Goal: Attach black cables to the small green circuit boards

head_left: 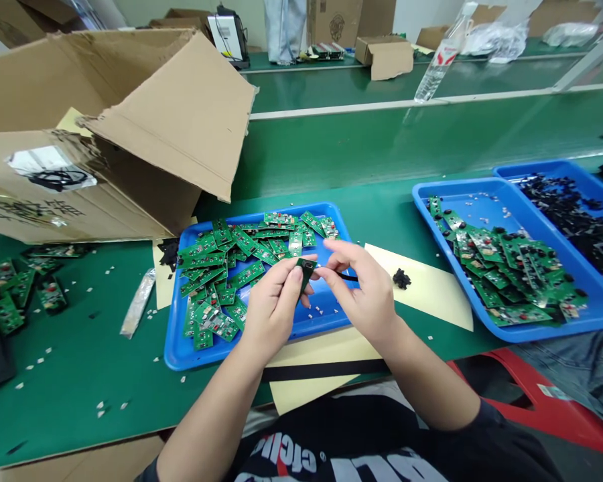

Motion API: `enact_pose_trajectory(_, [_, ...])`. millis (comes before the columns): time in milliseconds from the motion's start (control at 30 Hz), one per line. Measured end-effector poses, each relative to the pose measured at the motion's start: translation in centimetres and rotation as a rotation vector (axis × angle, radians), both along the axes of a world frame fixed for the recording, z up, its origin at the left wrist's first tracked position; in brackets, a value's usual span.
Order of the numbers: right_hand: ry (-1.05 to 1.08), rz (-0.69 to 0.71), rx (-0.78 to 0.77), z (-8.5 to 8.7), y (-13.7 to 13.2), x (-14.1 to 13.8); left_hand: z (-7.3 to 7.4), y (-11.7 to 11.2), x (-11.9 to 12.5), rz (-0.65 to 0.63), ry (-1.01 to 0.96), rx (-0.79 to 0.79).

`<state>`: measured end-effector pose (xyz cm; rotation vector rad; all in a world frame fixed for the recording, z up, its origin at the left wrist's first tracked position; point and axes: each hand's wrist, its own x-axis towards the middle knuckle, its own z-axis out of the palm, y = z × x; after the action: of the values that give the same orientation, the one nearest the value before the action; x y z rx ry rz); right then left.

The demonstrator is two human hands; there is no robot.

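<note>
My left hand (277, 298) grips a small green circuit board (306, 268) between thumb and fingers, tilted above the blue tray. The board has a dark area with a small slot-like part near its upper end. Close beside it, my right hand (358, 288) is closed in a pinch, its fingertips at the board's right edge. A thin black strip (348, 276) shows between the right fingers; its ends are hidden. Below both hands lies the blue tray (173, 335), holding many loose green circuit boards (214, 321) and a few tiny white bits.
On the right stand a second blue tray (507, 335) of boards and another holding small black parts (577, 214). A large open cardboard box (181, 107) is at left. Small black pieces (401, 278) lie on yellow paper (442, 301). A bottle (439, 63) stands on the ledge.
</note>
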<state>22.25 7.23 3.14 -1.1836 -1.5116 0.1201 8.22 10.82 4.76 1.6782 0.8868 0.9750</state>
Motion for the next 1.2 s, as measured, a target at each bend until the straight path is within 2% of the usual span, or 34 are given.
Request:
enact_pose_trajectory(133, [-0.137, -0.032, 0.045, 0.4, 0.0, 0.8, 0.5, 0.2, -0.2, -0.088, -0.015, -0.109])
enact_pose_trajectory(233, [-0.216, -0.057, 0.072, 0.4, 0.0, 1.4, 1.1, 0.6, -0.6, -0.213, 0.081, -0.152])
enact_pose_trajectory(300, [-0.298, -0.026, 0.097, 0.3, 0.1, 1.7, 1.5, 0.8, -0.9, -0.290, 0.165, -0.155])
enact_pose_trajectory(400, [-0.402, 0.060, 0.134, 0.0, 0.1, 2.0, 1.9, 1.2, -1.3, -0.359, 0.292, -0.107])
enact_pose_trajectory(533, [-0.409, 0.156, 0.117, 0.1, -0.1, 1.7, 1.2, 1.2, -1.4, -0.341, 0.337, 0.064])
enact_pose_trajectory(600, [-0.337, 0.189, 0.144, 0.4, -0.3, 1.6, 0.5, 1.2, -1.2, -0.314, 0.349, 0.229])
enact_pose_trajectory(667, [-0.173, 0.153, 0.238, 0.8, -0.5, 1.8, -0.4, 1.3, -1.1, -0.254, 0.378, 0.440])
enact_pose_trajectory(767, [0.254, -0.008, 0.417, 1.2, -0.4, 2.8, -1.3, 1.7, -1.0, -0.053, 0.390, 0.725])
enact_pose_trajectory(833, [0.516, -0.064, 0.428, 1.4, -0.2, 3.6, -1.5, 1.8, -0.9, 0.049, 0.360, 0.849])
enact_pose_trajectory(867, [0.594, -0.065, 0.379, 1.4, -0.2, 3.8, -1.5, 1.8, -0.9, 0.075, 0.336, 0.897])
enact_pose_trajectory(933, [0.613, 0.005, 0.170, 1.3, -0.2, 4.0, -1.5, 1.6, -0.8, 0.090, 0.286, 0.964])
enact_pose_trajectory(1067, [0.407, 0.326, -0.388, 1.1, -0.6, 2.8, -1.5, 1.4, -0.6, 0.134, 0.213, 1.021])
enact_pose_trajectory(1133, [0.387, 0.381, -0.506, 1.1, -0.7, 2.2, -1.5, 1.4, -0.6, 0.158, 0.187, 1.036])
enact_pose_trajectory(1200, [0.454, 0.378, -0.541, 1.1, -0.8, 1.8, -1.5, 1.4, -0.6, 0.176, 0.180, 1.042])
